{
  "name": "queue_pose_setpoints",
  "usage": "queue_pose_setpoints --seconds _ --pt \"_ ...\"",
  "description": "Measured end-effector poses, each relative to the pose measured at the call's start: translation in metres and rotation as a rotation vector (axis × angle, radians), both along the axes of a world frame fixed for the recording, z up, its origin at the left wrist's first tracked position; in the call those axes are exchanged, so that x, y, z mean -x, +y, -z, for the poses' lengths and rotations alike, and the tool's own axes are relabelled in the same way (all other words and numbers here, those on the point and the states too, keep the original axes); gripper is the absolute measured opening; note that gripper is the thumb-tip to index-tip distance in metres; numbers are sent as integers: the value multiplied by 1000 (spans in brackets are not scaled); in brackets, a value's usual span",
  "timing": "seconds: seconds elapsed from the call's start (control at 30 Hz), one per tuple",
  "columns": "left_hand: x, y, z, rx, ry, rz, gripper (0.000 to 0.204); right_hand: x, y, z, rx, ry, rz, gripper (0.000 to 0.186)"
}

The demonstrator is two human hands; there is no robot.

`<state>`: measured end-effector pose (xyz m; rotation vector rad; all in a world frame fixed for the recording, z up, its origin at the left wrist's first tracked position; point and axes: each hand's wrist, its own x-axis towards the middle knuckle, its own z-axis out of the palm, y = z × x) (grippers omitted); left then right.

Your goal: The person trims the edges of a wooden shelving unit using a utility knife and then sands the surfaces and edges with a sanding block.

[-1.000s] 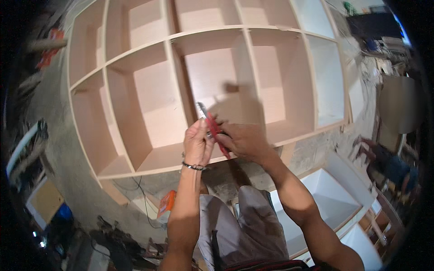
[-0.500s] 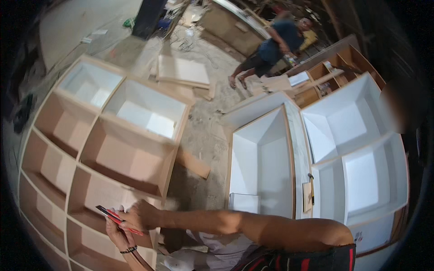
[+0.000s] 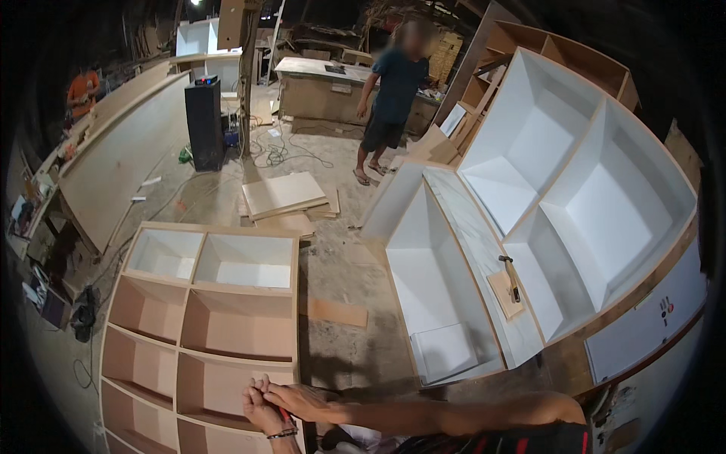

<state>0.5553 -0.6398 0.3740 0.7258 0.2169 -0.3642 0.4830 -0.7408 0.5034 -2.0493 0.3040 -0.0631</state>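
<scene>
Low in the head view, my left hand (image 3: 259, 408), with a dark bead bracelet at the wrist, is closed and pressed against my right hand (image 3: 296, 401). Together they grip a red utility knife (image 3: 285, 415), mostly hidden by my fingers. The hands are over a pale wooden shelving unit (image 3: 177, 318), whose open compartments face up and whose top row is white-lined.
White-lined cabinets (image 3: 575, 163) lie to the right, with a hammer (image 3: 510, 276) on a strip between. Loose boards (image 3: 276, 193), cords, a dark tower (image 3: 203, 125) and a workbench (image 3: 318, 106) are beyond. One person (image 3: 389, 91) stands ahead; another (image 3: 82, 91) is far left.
My view has swung up and right, away from the shelving, toward the room and white cabinets. The person ahead now appears upright. My hands remain together on the knife, lower in view.
</scene>
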Motion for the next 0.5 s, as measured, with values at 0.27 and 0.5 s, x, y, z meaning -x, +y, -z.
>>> queue_pose_setpoints --seconds 0.27,0.5 --pt "81 -17 -71 35 208 -16 49 72 -3 31 -237 38 196 37" --pt "109 -74 -123 -114 -164 -61 41 87 -43 36 -624 201 347 24"
